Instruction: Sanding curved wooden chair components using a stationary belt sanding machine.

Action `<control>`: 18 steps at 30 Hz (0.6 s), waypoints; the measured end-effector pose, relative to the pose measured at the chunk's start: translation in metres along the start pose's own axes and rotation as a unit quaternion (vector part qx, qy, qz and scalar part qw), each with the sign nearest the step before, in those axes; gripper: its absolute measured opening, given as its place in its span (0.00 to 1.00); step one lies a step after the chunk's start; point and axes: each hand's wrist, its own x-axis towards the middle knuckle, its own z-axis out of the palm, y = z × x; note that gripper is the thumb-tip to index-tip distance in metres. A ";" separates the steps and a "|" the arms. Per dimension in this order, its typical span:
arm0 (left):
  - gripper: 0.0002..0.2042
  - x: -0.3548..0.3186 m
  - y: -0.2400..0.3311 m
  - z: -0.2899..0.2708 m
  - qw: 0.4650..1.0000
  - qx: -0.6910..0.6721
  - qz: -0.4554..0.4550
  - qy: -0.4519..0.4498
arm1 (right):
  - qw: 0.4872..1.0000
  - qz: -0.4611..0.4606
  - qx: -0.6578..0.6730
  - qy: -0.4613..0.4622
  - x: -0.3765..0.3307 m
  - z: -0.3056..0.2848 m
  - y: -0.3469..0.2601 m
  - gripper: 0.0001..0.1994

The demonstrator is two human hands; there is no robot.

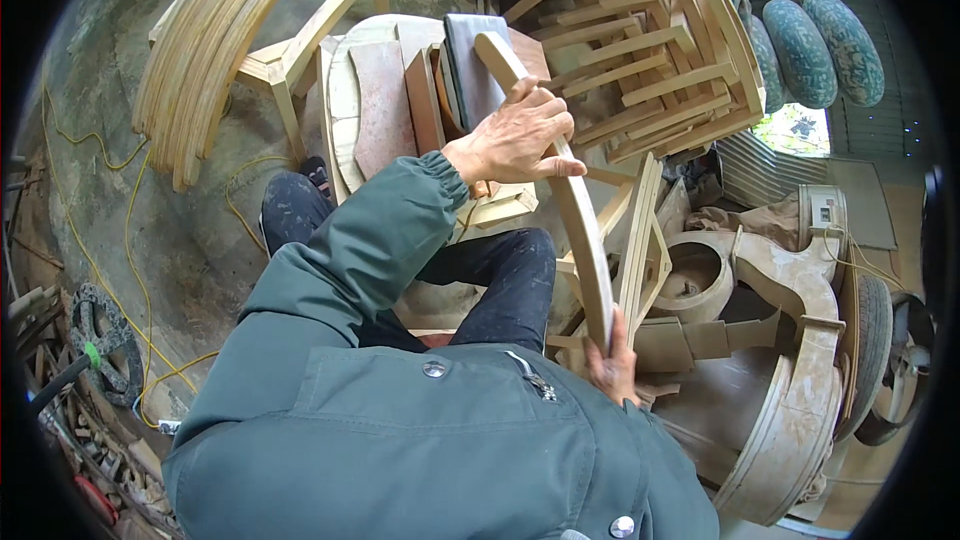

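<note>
A curved wooden slat (580, 210) slants across in front of me, its far end up near a grey flat board and its near end by my right side. My left hand (520, 135) is closed around its upper part, thumb along the near face. Lower down, my right hand (613, 360) grips the slat's near end; part of that hand is hidden behind the wood and my jacket. Beyond my left hand, the grey board (472, 65) leans among brown wooden boards (422, 90) on a pale round-edged work surface (345, 125).
Several bent wooden strips (205, 50) rest on a wooden frame at the far left. Slatted wooden frames (660, 60) are stacked at the far right. A large dusty machine (800, 370) stands at my right. A yellow cord (105, 275) trails over the floor at left.
</note>
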 end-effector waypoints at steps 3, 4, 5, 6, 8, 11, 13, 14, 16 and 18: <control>0.33 0.002 -0.005 0.001 0.998 0.031 -0.011 -0.053 | 0.999 0.023 0.035 -0.004 0.010 0.049 0.022 0.38; 0.35 0.002 -0.011 0.002 0.998 0.050 0.001 -0.042 | 0.999 0.000 0.048 0.007 0.017 0.064 0.027 0.38; 0.36 0.003 -0.018 0.003 0.997 0.068 0.013 -0.031 | 0.998 -0.022 0.062 0.019 0.023 0.077 0.032 0.39; 0.37 0.004 -0.023 0.003 0.996 0.075 0.003 -0.041 | 0.996 -0.031 0.080 0.016 0.033 0.084 0.031 0.39; 0.37 0.008 -0.035 0.001 0.995 0.089 -0.002 -0.052 | 0.995 -0.035 0.091 0.012 0.047 0.089 0.032 0.39; 0.38 0.015 -0.049 -0.006 0.990 0.127 -0.004 -0.064 | 0.994 -0.013 0.109 -0.004 0.067 0.088 0.027 0.38; 0.33 0.021 -0.055 -0.021 0.982 0.128 -0.039 -0.131 | 0.993 -0.081 0.083 0.009 0.086 0.089 0.017 0.38; 0.33 0.025 -0.063 -0.022 0.983 0.143 -0.030 -0.115 | 0.991 -0.110 0.074 0.020 0.095 0.087 0.011 0.39; 0.33 0.028 -0.080 -0.025 0.986 0.142 -0.016 -0.083 | 0.992 -0.108 0.071 0.012 0.110 0.085 -0.003 0.39; 0.33 0.033 -0.096 -0.032 0.984 0.146 -0.031 -0.099 | 0.995 -0.074 0.068 -0.014 0.122 0.080 -0.018 0.39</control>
